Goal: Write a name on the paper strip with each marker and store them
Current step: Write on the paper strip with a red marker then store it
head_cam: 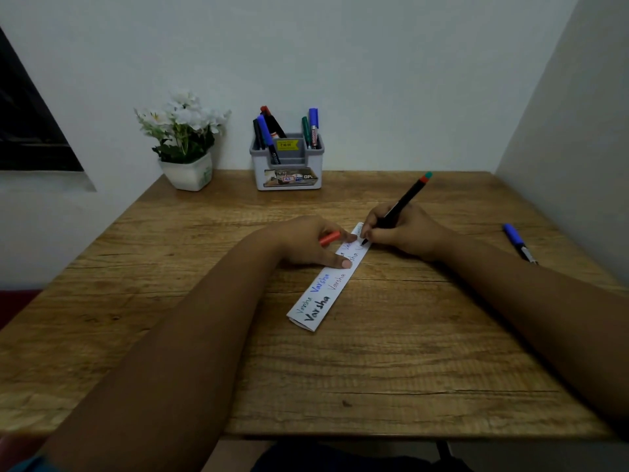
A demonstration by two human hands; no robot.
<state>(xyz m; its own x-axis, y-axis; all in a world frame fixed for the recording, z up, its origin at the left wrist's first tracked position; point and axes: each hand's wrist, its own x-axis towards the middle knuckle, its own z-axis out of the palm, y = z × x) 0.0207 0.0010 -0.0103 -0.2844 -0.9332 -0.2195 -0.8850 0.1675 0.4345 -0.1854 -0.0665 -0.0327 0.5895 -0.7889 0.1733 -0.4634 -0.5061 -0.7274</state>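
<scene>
At the far end of the paper strip [335, 270] our right hand [405, 233] pinches a black marker [401, 207] in a writing grip, its tip down on the paper and its red-and-green tail tilted up and away to the right. Our left hand [313, 241] holds the strip flat on the table [391, 352], thumb and a fingertip pressed on the paper, while the other fingers curl round a red cap [329, 238]. Along the strip, which lies diagonally near the middle of the table, the name "Varsha" is written several times in black, blue and what seems a greenish ink, though the far words are too small to read. Well to the right, a blue-capped marker [518, 241] lies alone near the table edge. Against the back wall stands a grey holder [287, 165] with markers upright in its side compartments, and to its left a white pot of white flowers [185, 141].
</scene>
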